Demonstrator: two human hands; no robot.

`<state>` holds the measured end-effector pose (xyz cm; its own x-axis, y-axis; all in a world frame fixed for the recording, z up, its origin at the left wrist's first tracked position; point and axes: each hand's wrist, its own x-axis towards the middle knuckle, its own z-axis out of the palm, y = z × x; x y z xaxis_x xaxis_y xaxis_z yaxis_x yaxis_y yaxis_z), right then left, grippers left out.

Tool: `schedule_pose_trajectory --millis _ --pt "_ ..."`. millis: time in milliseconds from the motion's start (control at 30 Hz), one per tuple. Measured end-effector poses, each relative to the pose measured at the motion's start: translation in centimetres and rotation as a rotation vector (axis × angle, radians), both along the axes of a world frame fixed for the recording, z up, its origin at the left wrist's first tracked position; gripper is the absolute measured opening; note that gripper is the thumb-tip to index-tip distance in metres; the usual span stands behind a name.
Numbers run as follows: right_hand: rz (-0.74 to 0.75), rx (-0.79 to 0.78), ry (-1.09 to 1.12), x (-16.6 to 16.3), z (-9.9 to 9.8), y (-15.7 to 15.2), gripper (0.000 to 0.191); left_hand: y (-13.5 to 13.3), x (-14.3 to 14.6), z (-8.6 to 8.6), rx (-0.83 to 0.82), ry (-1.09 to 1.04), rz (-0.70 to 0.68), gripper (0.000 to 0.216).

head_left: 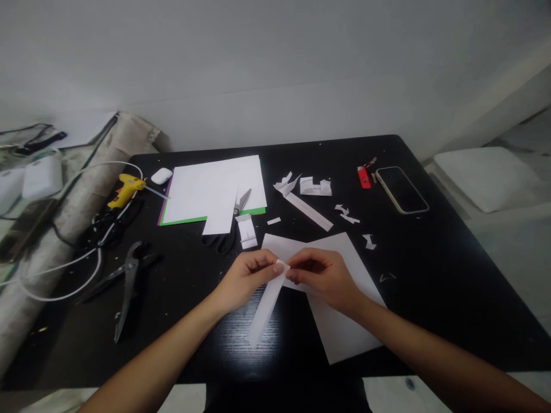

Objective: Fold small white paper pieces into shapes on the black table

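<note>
Between the fingertips of my left hand and my right hand is the upper end of a long white paper strip. Its other end slants down toward the table's front edge. My left thumb presses on the strip's top, and my right thumb and forefinger pinch at its corner. Under my right hand lies a white paper sheet, with another white piece behind my hands. A folded paper piece rests just past my left hand, and a folded strip lies farther off.
Scissors lie partly under white sheets at the back. A yellow glue gun, white cable and pliers are on the left. A red lighter, a phone and paper scraps are on the right.
</note>
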<state>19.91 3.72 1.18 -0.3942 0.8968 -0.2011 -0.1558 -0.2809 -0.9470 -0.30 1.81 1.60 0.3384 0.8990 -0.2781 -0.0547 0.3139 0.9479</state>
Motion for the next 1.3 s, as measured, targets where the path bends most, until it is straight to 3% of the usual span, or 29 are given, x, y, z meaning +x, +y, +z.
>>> schedule_pose_trajectory --millis 433,1300 --pt "-0.004 0.001 0.026 0.04 -0.20 0.04 0.022 -0.39 0.04 -0.64 -0.060 -0.025 0.045 0.032" --pt "0.028 -0.044 0.055 -0.07 -0.32 -0.03 0.021 -0.36 0.42 -0.42 0.012 -0.038 0.105 0.036"
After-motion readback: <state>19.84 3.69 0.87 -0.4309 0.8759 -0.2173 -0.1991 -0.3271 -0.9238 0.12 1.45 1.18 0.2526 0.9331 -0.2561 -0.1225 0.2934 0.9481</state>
